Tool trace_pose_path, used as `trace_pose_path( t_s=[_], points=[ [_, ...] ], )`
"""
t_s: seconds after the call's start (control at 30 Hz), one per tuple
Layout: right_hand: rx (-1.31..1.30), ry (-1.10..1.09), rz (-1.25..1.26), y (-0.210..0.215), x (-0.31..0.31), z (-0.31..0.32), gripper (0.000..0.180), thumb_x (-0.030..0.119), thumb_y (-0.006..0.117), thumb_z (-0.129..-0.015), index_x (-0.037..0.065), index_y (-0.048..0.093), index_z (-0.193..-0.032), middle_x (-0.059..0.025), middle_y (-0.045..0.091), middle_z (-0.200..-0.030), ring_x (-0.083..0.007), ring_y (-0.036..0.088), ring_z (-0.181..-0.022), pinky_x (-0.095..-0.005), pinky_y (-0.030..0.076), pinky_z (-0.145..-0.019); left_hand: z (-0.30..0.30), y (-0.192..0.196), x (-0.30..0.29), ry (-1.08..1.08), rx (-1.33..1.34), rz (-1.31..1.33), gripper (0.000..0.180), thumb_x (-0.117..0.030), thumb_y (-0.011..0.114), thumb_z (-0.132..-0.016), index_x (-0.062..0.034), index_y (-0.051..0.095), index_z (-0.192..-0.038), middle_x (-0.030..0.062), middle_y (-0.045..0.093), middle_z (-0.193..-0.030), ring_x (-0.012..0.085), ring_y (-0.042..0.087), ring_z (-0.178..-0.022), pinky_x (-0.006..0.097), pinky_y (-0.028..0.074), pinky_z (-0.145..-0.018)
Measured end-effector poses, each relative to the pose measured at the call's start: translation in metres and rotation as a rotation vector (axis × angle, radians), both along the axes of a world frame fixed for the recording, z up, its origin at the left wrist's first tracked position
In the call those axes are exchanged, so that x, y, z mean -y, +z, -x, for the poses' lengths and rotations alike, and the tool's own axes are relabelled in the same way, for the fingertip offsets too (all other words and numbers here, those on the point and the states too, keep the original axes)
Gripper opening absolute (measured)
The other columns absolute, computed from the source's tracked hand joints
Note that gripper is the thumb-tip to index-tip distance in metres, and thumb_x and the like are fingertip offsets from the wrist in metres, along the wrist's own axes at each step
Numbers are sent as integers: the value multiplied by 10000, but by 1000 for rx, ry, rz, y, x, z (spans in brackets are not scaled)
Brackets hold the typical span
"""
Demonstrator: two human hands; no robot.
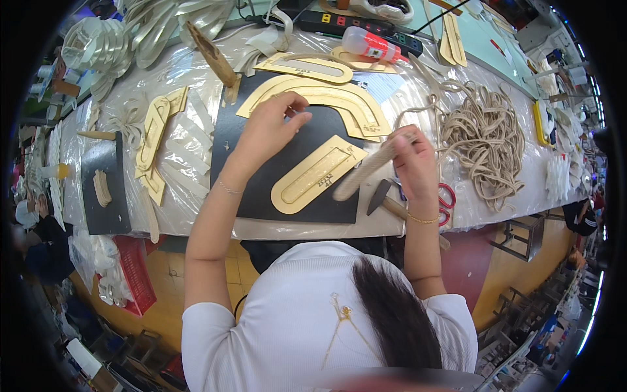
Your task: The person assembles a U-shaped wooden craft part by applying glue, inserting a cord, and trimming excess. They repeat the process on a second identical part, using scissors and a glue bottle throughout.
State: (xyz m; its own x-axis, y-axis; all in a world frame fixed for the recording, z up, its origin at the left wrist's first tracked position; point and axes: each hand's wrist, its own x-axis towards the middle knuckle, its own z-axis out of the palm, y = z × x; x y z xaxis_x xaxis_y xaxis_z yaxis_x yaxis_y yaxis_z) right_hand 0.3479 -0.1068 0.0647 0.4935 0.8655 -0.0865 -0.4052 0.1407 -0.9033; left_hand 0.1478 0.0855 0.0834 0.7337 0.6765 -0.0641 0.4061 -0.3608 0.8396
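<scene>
My right hand (pixel 413 160) grips a beige woven strap (pixel 366 172) whose rounded end points down and to the left. My left hand (pixel 274 127) hovers over the black mat (pixel 258 189), thumb and fingers apart, with nothing seen in it. Beyond its fingertips lies a curved yellow template (pixel 362 108) with a slot along it. A straight yellow slotted template (pixel 317 175) with a rounded end rests on the mat between my hands. Below my right hand are a hammer (pixel 386 201) and red-handled scissors (pixel 446 204).
A heap of beige cord (pixel 486 140) sits to the right. More yellow templates (pixel 155 134) lie at the left, near a small black board (pixel 104 189). At the back stand a wooden stick (pixel 212 55), a red-and-clear bottle (pixel 372 46) and a power strip (pixel 353 25).
</scene>
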Motion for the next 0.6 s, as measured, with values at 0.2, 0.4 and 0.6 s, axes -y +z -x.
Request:
trace_pose_path(
  t_s=[0.2,0.4,0.6],
  points=[
    [56,-162,28,3,12,-17,195,138,710,-949,25,602,-1066,-33,675,-908,-89,654,-770,-252,558,-653,23,-16,39,-114,-140,-208,493,-276,789,-830,-11,615,-1207,147,624,-1210,280,605,-1101,392,475,-930],
    [64,-23,245,-22,-1,13,227,149,708,-945,7,597,-1084,-59,668,-986,-120,675,-850,-272,616,-690,76,-43,89,-28,-237,-310,1142,-475,924,-577,-69,367,-1487,158,448,-1405,359,401,-1297,501,291,-1090],
    [144,97,326,-41,-17,45,204,131,710,-942,-7,607,-1051,-63,672,-977,-114,683,-845,-261,621,-686,110,-71,121,122,-169,-415,1046,-421,928,-607,-59,405,-1437,128,518,-1359,314,426,-1306,478,251,-1090]
  ],
)
